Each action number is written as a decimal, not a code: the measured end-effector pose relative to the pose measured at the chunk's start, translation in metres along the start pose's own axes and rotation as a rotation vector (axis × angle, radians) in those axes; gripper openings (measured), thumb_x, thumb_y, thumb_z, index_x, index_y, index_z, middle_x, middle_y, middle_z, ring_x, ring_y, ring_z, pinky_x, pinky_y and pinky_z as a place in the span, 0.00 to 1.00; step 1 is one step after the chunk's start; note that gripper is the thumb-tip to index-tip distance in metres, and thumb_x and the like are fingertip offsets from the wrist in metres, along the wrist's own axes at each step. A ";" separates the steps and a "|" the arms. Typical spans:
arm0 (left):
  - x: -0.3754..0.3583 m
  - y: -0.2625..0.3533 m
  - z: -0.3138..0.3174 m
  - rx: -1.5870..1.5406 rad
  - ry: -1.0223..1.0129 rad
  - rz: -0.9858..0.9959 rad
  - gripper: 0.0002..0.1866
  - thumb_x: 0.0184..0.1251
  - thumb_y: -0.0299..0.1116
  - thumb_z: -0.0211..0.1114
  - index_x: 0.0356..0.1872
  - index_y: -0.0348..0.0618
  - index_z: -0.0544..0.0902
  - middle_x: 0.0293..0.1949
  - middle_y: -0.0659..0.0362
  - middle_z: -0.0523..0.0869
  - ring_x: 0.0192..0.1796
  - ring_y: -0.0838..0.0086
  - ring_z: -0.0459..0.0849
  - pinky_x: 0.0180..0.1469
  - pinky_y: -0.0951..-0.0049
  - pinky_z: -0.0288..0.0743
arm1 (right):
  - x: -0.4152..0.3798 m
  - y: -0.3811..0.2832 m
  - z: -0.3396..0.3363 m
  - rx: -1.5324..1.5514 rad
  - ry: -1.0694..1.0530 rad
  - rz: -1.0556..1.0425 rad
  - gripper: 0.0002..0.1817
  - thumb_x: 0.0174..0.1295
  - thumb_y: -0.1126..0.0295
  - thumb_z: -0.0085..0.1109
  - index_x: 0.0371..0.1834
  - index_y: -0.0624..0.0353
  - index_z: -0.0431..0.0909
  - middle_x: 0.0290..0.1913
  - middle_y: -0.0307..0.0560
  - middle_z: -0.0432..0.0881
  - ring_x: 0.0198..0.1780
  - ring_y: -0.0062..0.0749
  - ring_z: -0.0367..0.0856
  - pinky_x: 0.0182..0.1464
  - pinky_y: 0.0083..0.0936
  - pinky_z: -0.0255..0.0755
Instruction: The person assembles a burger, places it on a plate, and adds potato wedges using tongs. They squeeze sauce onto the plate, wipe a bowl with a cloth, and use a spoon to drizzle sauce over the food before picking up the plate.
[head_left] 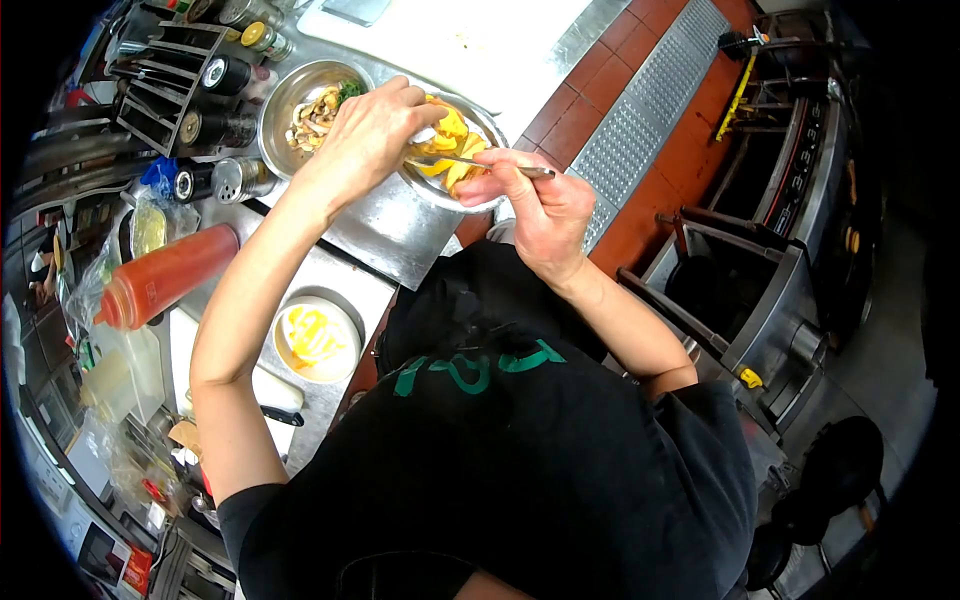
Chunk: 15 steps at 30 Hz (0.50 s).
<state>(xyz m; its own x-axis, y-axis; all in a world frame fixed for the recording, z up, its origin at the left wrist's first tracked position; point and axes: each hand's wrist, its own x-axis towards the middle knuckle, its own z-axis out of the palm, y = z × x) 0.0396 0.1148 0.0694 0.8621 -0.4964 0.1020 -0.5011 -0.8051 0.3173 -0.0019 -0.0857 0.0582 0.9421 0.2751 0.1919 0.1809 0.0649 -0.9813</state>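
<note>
A metal bowl (497,135) of soft yellow pieces (458,142) stands near the counter's edge under both my hands. My right hand (545,205) is closed round a slim metal utensil (480,163), whose far end reaches over the yellow pieces toward my other hand. Above the bowl's left side, my left hand (375,130) is bent down with its fingers curled. Something small and whitish shows at those fingertips, but I cannot tell what it is. Beside my left wrist sits a second metal bowl (270,122) with sliced mushrooms (312,118) and some greens (350,90).
A white cutting board (450,45) lies beyond the bowls. To the left are an orange-red squeeze bottle (170,275), a rack (170,85) and several jars. A white bowl (335,340) with yellow residue stands nearer, beside a black-handled knife (282,415). Stove equipment (740,270) lines the right.
</note>
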 end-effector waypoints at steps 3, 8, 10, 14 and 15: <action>0.001 0.000 -0.002 -0.005 -0.013 -0.001 0.16 0.51 0.22 0.58 0.44 0.40 0.83 0.34 0.55 0.81 0.41 0.62 0.80 0.41 0.63 0.75 | -0.002 -0.001 -0.002 -0.035 -0.009 -0.030 0.12 0.70 0.75 0.45 0.44 0.74 0.77 0.30 0.53 0.85 0.33 0.32 0.86 0.38 0.22 0.80; 0.000 -0.001 -0.001 -0.015 0.011 0.024 0.16 0.51 0.21 0.58 0.43 0.40 0.83 0.34 0.54 0.81 0.41 0.62 0.80 0.41 0.63 0.75 | -0.002 -0.003 0.000 -0.021 0.011 -0.002 0.12 0.69 0.76 0.44 0.43 0.73 0.77 0.30 0.53 0.85 0.33 0.32 0.86 0.38 0.21 0.80; -0.001 -0.001 0.000 -0.012 0.008 0.015 0.16 0.50 0.21 0.58 0.43 0.40 0.83 0.34 0.55 0.81 0.41 0.62 0.80 0.41 0.63 0.75 | -0.001 -0.002 0.002 -0.025 0.010 -0.012 0.12 0.69 0.76 0.44 0.43 0.73 0.77 0.30 0.53 0.85 0.33 0.32 0.86 0.38 0.21 0.80; 0.001 0.000 -0.001 -0.016 0.000 -0.003 0.16 0.50 0.21 0.58 0.43 0.40 0.83 0.33 0.55 0.81 0.41 0.62 0.80 0.41 0.63 0.75 | 0.000 -0.002 0.002 -0.079 -0.003 -0.027 0.11 0.69 0.77 0.45 0.43 0.73 0.77 0.29 0.52 0.85 0.33 0.32 0.86 0.38 0.21 0.80; 0.001 0.000 -0.002 -0.016 0.000 -0.003 0.16 0.50 0.21 0.58 0.43 0.40 0.83 0.33 0.55 0.81 0.41 0.62 0.80 0.41 0.63 0.75 | -0.001 -0.003 0.002 -0.079 -0.002 -0.028 0.11 0.69 0.77 0.45 0.43 0.73 0.77 0.29 0.52 0.85 0.33 0.32 0.86 0.38 0.21 0.80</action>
<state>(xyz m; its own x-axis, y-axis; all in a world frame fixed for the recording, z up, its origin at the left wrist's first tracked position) 0.0403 0.1148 0.0711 0.8634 -0.4941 0.1015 -0.4976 -0.8012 0.3323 -0.0035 -0.0840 0.0607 0.9359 0.2760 0.2190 0.2287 -0.0031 -0.9735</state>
